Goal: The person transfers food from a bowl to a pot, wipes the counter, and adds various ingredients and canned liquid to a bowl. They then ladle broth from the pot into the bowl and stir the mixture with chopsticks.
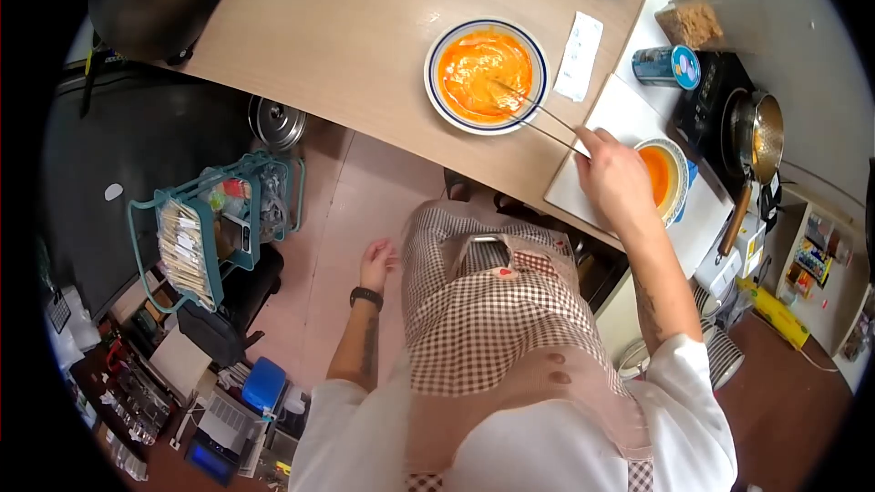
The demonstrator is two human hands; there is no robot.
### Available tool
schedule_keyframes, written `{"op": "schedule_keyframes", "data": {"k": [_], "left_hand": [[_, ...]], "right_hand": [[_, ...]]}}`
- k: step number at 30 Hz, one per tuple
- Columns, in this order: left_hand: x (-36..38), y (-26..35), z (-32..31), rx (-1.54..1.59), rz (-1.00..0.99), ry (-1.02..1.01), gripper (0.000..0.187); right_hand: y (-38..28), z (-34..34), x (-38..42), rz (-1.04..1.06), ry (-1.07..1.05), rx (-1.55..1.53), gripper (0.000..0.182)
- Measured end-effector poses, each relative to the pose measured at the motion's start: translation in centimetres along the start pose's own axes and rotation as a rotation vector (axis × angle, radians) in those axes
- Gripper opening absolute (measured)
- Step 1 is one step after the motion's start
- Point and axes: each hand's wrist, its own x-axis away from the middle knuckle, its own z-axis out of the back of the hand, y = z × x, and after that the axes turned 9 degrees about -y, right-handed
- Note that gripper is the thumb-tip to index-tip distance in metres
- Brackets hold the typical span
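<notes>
My right hand (615,173) is closed around a pair of thin metal chopsticks (550,128), whose tips dip into orange liquid (483,68) with paler yellow streaks. That liquid fills a white bowl with a blue rim (435,100) on the wooden table (319,18). Just right of my right hand, a second patterned bowl (681,178) holds smooth orange liquid. My left hand (377,261) hangs low beside the apron, away from the table, with its fingers apart and nothing in them. A dark band circles the left wrist.
A white packet (579,56) lies right of the blue-rimmed bowl. Farther right are a blue can (666,67), a black cooker (715,105) and a small pan (758,132) with a wooden handle. A teal cart (214,251) stands at left; another person's blurred head shows at upper left.
</notes>
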Motion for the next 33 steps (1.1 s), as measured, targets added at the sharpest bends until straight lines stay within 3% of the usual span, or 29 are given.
{"op": "schedule_keyframes", "data": {"k": [3,6,8,10,13,17,20,24,28,29,33], "left_hand": [[-0.2,0.2,0.1,-0.059,0.000,-0.071,0.034],[-0.5,0.4,0.2,-0.049,-0.015,-0.002,0.034],[-0.2,-0.3,0.4,-0.061,0.007,-0.023,0.036],[-0.6,0.5,0.2,-0.100,0.012,-0.061,0.036],[-0.7,0.5,-0.1,-0.064,-0.020,-0.008,0.032],[-1.0,-0.6,0.7,-0.128,-0.002,-0.043,0.029],[-1.5,0.3,0.3,-0.143,-0.032,-0.028,0.028],[-1.0,-0.1,1.1,-0.188,-0.022,-0.046,0.028],[-1.9,0.9,0.9,-0.167,-0.050,-0.020,0.027],[-2.2,0.3,1.2,-0.180,-0.037,-0.042,0.027],[-1.7,0.4,1.5,-0.231,-0.073,-0.060,0.026]], "right_hand": [[0.5,-0.8,-2.5,0.001,0.033,-0.013,0.032],[0.4,0.1,-0.3,-0.046,-0.006,0.017,0.026],[-0.1,-0.3,-1.3,0.073,-0.009,0.006,0.029],[0.3,-0.6,-2.3,0.037,0.055,-0.002,0.028],[0.5,-0.4,-0.1,-0.035,-0.012,0.018,0.024],[1.4,-1.7,-2.6,0.049,0.096,-0.025,0.028],[0.9,0.0,0.1,-0.077,-0.068,-0.010,0.029],[1.5,-1.5,-2.4,0.042,0.046,-0.019,0.031],[0.6,-0.6,0.5,0.003,0.003,-0.024,0.028],[0.9,-1.9,-0.7,0.101,0.088,-0.029,0.028],[1.4,0.4,0.2,-0.125,-0.085,-0.058,0.032]]}}
